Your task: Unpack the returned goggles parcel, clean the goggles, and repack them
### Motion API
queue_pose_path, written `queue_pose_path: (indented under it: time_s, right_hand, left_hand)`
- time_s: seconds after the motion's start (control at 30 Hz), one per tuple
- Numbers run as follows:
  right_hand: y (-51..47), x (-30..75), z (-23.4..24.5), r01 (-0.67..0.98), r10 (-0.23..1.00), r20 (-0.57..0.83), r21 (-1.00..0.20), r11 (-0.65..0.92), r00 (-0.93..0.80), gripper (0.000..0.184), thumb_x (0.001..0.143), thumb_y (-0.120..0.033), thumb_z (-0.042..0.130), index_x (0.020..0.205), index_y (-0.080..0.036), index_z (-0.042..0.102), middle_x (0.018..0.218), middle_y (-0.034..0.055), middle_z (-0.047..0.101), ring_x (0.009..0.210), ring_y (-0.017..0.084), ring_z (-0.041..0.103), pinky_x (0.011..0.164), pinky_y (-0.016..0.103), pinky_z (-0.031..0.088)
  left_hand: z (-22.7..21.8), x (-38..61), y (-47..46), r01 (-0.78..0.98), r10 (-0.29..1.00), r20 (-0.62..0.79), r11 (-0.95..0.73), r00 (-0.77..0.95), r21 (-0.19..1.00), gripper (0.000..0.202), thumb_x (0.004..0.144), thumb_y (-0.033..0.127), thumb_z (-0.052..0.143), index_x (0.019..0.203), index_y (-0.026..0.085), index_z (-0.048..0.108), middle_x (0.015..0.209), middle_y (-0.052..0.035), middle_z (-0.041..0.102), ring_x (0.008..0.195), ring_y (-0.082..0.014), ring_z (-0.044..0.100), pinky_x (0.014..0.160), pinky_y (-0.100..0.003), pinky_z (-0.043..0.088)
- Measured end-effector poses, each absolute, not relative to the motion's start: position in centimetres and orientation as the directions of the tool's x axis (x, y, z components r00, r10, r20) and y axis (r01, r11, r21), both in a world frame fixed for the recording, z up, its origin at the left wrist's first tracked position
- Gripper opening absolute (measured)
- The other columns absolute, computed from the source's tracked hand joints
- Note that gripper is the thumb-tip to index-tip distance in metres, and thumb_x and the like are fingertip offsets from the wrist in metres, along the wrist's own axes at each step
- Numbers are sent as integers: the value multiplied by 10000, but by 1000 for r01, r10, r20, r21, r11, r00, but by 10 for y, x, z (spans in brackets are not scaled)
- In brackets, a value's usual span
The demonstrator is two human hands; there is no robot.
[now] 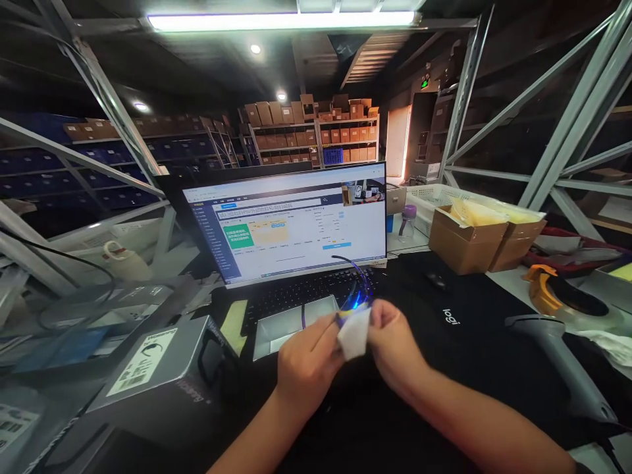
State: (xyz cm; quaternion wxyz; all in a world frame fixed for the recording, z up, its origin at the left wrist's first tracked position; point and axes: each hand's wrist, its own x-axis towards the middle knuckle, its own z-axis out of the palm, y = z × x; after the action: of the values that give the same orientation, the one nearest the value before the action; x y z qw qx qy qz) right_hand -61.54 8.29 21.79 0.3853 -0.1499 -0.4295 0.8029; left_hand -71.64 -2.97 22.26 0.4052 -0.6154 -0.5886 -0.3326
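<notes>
At both hands [307,359] [395,336], glossy curved blue-purple band [365,283].

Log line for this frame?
left hand: holding white sheet | right hand: at sheet's edge | beyond: dark curved band, open grey box, monitor

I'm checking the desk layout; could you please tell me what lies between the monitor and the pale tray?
In the head view, the keyboard lies between monitor and tray.
</notes>
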Motion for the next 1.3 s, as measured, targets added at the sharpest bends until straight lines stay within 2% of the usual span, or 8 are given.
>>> queue_pose_path:
  time_s: [0.23, 0.37, 0.47, 0.57, 0.7, 0.87, 1.07, 1.3]
  right_hand:
    - [136, -610, 244, -320, 531, 27, -824, -468, -847, 563, 426, -251, 921, 576, -203, 380, 575, -53, 517, 559, 101, 465, 570, 236, 408]
    - [168, -587, 253, -180, 593, 268, -962, 204, -760, 498, 605, -317, 826, 558, -213, 341, 520, -74, 384, 513, 84, 315, 506, 222, 256]
    - [181, -563, 261, -25, 510, 569, -683, 730, -645, 326, 737, -215, 678, 571, -205, 397, 559, -44, 408, 558, 114, 332, 533, 252, 234]
    - [170, -554, 265, -34, 275, 649, -421, 906, -709, 262, 767, -126, 637, 601, -210, 453, 636, -7, 492, 650, 157, 426, 586, 273, 291]
    - [137, -566, 257, -178, 45, 511, -379, 908, -858, 306, 846, -183, 680, 633, -216, 463, 653, 5, 546, 693, 179, 471, 633, 294, 330]
    - [112, -583, 240, -179, 70, 430, -510, 842, -900, 430, 847, -169, 681, 571, -191, 353, 541, -53, 419, 524, 101, 330, 527, 265, 239]
    - [141, -579, 245, -217, 88, 316, -804, 553, -945, 524, 802, -376, 781, 542, -198, 363, 550, -36, 457, 505, 82, 356, 480, 224, 251]
    - [158, -576, 250, -226, 57, 296, -827, 514, -953, 547, 796, -400, 790, 532, -199, 354, 550, -36, 443, 517, 87, 348, 489, 224, 255]
  left_hand:
    - [233, -738, -36, 982, 574, 796, -127, 190, -142, 130, 941, 244, 612, 1028, 149, 626, 1138, -143, 738, 1066, -264, 709, 1026, -482, 555]
    - [248, -760, -52, 993, 633, 770, -117, 77, -3, 192, 867, 132, 656, 1051, 162, 612, 1191, -148, 711, 1139, -265, 674, 1077, -555, 505]
    - [257, -766, -62, 991, 700, 711, -129, 67, 34, 266, 815, 73, 677, 1054, 179, 629, 1212, -119, 706, 1143, -242, 670, 1105, -555, 479]
    - [260, -758, -62, 991, 756, 643, -131, 118, -28, 233, 816, 58, 670, 1015, 177, 646, 1242, -109, 694, 1174, -229, 652, 1131, -543, 455]
    - [254, -735, -50, 959, 747, 613, -124, 260, -255, 104, 893, 52, 591, 912, 137, 647, 1153, -115, 724, 1080, -217, 686, 1100, -496, 494]
    - [245, -720, -40, 899, 694, 604, -151, 392, -410, 142, 943, 88, 550, 848, 127, 648, 955, -93, 743, 961, -202, 713, 1041, -410, 538]
    - [253, -743, -50, 948, 729, 607, -252, 317, -193, 119, 946, 119, 542, 939, 175, 646, 1115, -74, 742, 1099, -191, 684, 1113, -435, 482]
    - [251, -745, -50, 955, 777, 566, -292, 274, -62, 75, 935, 153, 562, 929, 177, 632, 1150, -94, 725, 1086, -198, 685, 1152, -466, 445]
